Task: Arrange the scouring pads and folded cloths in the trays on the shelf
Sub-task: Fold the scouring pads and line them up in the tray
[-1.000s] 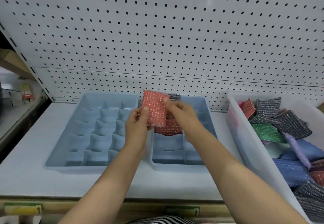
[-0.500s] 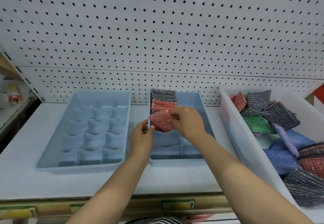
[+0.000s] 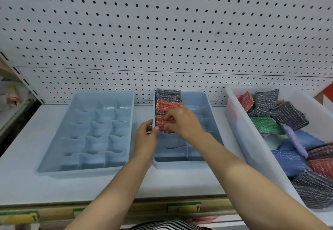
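Two light blue divided trays stand on the white shelf. The left tray (image 3: pixel 54 165) holds nothing. In the right tray (image 3: pixel 205 103), grey pads (image 3: pixel 167 94) and red pads (image 3: pixel 167 105) stand on edge along its far left column. My right hand (image 3: pixel 182 121) pinches a red scouring pad (image 3: pixel 163 127) that sits at the near end of that row. My left hand (image 3: pixel 146 138) rests against the tray's left wall beside the pad, fingers curled at the rim.
A white bin (image 3: pixel 239 132) at the right holds several loose pads and cloths in grey, red, green, blue and purple. White pegboard (image 3: pixel 162 31) backs the shelf. The shelf's front edge carries yellow-green price labels (image 3: pixel 183 207).
The red pad went from held up in both hands down into the right tray's left column. My left hand let go and dropped to the tray wall.
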{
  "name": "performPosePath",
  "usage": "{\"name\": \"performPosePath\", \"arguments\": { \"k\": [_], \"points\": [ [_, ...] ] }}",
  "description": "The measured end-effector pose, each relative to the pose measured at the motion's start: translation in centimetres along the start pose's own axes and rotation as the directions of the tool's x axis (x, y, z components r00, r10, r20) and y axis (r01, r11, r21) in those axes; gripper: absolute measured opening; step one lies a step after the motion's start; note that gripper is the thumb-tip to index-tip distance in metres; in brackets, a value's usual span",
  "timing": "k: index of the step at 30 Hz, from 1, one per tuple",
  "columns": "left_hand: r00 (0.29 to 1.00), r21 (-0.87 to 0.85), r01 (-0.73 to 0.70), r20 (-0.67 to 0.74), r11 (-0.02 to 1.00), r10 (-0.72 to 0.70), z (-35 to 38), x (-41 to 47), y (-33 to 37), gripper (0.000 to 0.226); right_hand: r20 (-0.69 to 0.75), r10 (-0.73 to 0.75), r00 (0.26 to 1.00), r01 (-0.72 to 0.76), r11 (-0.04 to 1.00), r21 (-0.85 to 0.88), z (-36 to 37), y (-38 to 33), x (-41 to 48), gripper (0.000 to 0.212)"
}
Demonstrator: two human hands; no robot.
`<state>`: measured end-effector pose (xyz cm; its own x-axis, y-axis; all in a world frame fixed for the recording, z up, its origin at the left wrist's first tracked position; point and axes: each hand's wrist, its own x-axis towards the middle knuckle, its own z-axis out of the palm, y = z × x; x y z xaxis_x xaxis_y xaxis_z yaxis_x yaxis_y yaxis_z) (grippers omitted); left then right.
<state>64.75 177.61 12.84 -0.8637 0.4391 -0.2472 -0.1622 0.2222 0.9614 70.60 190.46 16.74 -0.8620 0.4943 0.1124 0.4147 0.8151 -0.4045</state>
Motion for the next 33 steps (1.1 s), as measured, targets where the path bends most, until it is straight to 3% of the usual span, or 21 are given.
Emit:
{"name": "performPosePath", "arguments": {
  "k": [3, 6, 9, 11, 14, 16, 20, 22, 24, 26, 29, 33],
  "points": [
    [0.999, 0.020, 0.030, -0.017, 0.999, -0.030, 0.3, 0.2, 0.2, 0.030, -0.025, -0.044, 0.999, 0.044, 0.999, -0.030, 0.5, -0.1, -0.3, 0.016],
    [0.998, 0.034, 0.058, -0.005, 0.998, -0.057, 0.4, 0.9, 0.3, 0.029, 0.058, -0.055, 0.997, 0.058, 0.997, -0.059, 0.3, -0.2, 0.0, 0.018],
    [0.998, 0.061, 0.068, 0.004, 0.996, -0.069, 0.6, 1.3, 0.8, 0.032, 0.147, -0.048, 0.988, 0.029, 0.991, 0.129, -3.2, 0.2, -0.2, 0.030],
    [0.997, 0.108, 0.049, -0.065, 0.993, -0.042, 1.3, 1.4, 1.6, 0.039, 0.073, -0.034, 0.997, 0.012, 0.958, 0.285, -7.1, 1.3, -0.7, 0.034],
    [0.966, 0.175, -0.119, -0.208, 0.977, 0.155, 3.8, 0.9, 3.7, 0.043, -0.124, 0.077, 0.989, -0.019, 0.910, 0.415, -13.6, 5.2, -1.7, 0.034],
    [0.948, 0.210, -0.225, -0.180, 0.951, 0.264, 6.6, -0.3, 5.4, 0.043, -0.158, 0.154, 0.975, -0.102, 0.950, 0.294, -17.0, 9.7, -2.1, 0.046],
    [0.959, 0.118, -0.280, -0.003, 0.953, 0.282, 13.2, -3.0, 7.6, 0.050, 0.096, 0.354, 0.930, -0.350, 0.935, -0.048, -19.8, 20.6, -3.0, 0.103],
    [0.960, 0.064, -0.281, 0.029, 0.958, 0.280, 16.5, -4.2, 8.3, 0.045, 0.182, 0.385, 0.905, -0.348, 0.914, -0.207, -19.5, 24.7, -3.1, 0.124],
    [0.962, 0.014, -0.266, 0.068, 0.964, 0.264, 19.4, -5.0, 9.1, 0.042, 0.223, 0.362, 0.905, -0.297, 0.913, -0.280, -18.8, 27.2, -3.0, 0.131],
    [0.961, -0.024, -0.252, 0.111, 0.967, 0.253, 22.0, -5.7, 10.0, 0.039, 0.212, 0.322, 0.923, -0.253, 0.921, -0.297, -18.5, 28.5, -2.8, 0.126],
    [0.957, -0.030, -0.255, 0.136, 0.966, 0.257, 25.2, -6.4, 11.3, 0.037, 0.206, 0.256, 0.944, -0.175, 0.922, -0.345, -18.2, 29.9, -2.2, 0.097],
    [0.948, 0.103, -0.223, 0.255, 0.969, 0.191, 28.4, -6.2, 11.7, 0.040, 0.217, 0.146, 0.965, -0.104, 0.975, -0.197, -17.9, 31.4, -1.7, 0.069]
  ]
}}
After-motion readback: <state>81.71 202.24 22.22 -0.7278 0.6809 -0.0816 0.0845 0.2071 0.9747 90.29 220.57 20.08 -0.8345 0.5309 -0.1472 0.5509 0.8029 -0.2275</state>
